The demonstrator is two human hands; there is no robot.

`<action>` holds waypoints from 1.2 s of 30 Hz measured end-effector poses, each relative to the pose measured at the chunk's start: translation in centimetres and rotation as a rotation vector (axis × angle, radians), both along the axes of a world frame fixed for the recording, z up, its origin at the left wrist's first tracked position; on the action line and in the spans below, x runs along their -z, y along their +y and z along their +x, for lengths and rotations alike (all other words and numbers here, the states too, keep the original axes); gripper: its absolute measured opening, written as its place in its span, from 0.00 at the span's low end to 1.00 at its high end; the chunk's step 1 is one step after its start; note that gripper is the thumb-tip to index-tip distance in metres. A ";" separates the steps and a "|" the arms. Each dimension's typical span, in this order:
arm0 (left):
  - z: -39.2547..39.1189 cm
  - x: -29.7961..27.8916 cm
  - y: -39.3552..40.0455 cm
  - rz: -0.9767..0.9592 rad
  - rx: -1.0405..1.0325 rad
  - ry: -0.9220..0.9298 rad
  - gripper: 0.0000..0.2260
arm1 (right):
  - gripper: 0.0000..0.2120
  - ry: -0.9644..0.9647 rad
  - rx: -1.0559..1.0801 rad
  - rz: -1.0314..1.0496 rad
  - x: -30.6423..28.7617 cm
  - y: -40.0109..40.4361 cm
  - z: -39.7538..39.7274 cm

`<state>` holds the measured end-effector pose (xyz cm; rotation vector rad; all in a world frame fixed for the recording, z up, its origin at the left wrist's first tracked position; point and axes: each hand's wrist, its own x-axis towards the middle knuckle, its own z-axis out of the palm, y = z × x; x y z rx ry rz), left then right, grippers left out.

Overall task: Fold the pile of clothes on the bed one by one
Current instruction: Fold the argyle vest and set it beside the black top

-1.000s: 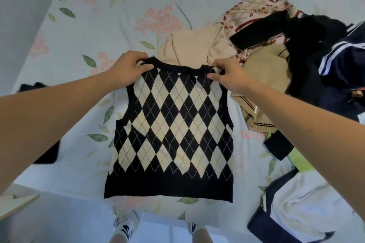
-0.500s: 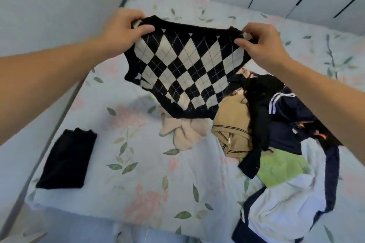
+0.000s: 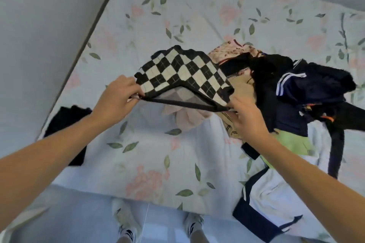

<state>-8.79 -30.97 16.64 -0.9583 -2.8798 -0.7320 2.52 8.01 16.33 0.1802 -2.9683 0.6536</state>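
Observation:
A black and cream argyle knit vest [image 3: 185, 73] hangs in the air over the middle of the bed, swung out flat and away from me. My left hand [image 3: 118, 95] pinches its near left corner and my right hand [image 3: 244, 110] grips its near right corner by the black trim. The pile of unfolded clothes [image 3: 296, 92] lies on the right side of the bed: dark navy pieces, a tan knit, a pink patterned top, a green piece and a white and navy garment [image 3: 272, 201]. A beige garment [image 3: 185, 116] lies under the vest.
A folded black garment [image 3: 67, 122] lies at the bed's left edge by the wall. The floral sheet [image 3: 150, 160] stretches bare between it and the pile. My feet in white socks [image 3: 126, 227] stand at the bed's near edge. Cupboard doors run behind the bed.
The vest hung straight down in front of me, then was lifted high and flung outward. Now it floats nearly level, lower over the bed, still held by both hands at the same edge.

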 end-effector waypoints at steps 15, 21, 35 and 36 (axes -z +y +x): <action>19.2 18.6 -5.9 -0.089 -0.244 -0.344 0.06 | 0.10 -0.331 0.285 0.091 19.7 -9.0 19.8; 23.2 19.8 -5.9 -0.005 -0.507 -0.567 0.12 | 0.08 -0.494 0.813 -0.295 22.1 -11.7 22.2; 25.0 21.6 -6.2 -0.064 -0.668 -0.493 0.11 | 0.08 -0.437 0.275 -0.066 22.1 -11.7 25.4; 25.0 21.6 -6.4 -0.090 -0.669 -0.496 0.10 | 0.07 -0.451 0.257 -0.067 22.2 -11.6 25.4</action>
